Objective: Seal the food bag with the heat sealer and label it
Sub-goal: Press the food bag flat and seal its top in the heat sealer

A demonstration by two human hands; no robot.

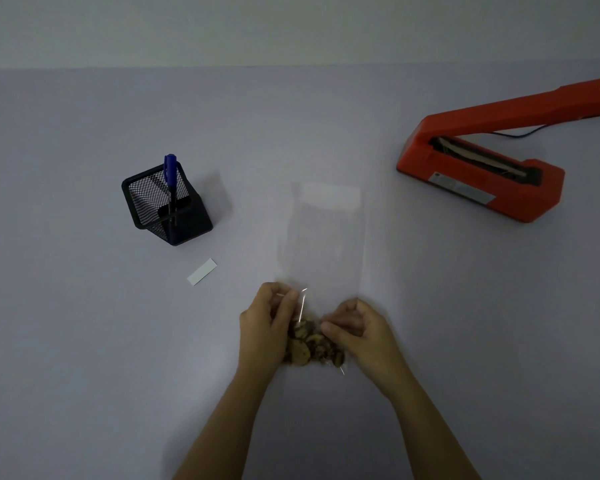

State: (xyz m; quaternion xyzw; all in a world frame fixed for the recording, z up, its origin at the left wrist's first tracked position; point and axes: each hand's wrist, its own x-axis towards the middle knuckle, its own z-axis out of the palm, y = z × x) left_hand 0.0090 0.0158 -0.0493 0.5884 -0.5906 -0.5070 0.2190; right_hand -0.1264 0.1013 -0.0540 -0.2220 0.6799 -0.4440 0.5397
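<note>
The food bag [323, 244] is a long, clear plastic sleeve lying flat on the pale table [84, 341], near the middle of the scene, with its length running from near to far. Its far end is almost invisible against the surface, showing only a faint whitish band. At the near end sits a small heap of brown, dried-looking food pieces [312, 344]; what they are cannot be told.

There is one bag, one orange heat sealer [478, 181], one white label strip [202, 271], one blue pen [170, 174] and one black mesh pen holder [167, 206]. The sealer stands at the far right, well apart from the bag, its arm raised and a dark cord [520, 133] trailing behind it. The pen stands upright in the holder at the left, and the label lies just near of the holder.

Both hands are at the bag's near end, either side of the food. The left hand [267, 327] has its fingers curled in, pinching the bag's left edge. The right hand [357, 330] is likewise curled, its thumb and fingers gripping the plastic at the right side.
</note>
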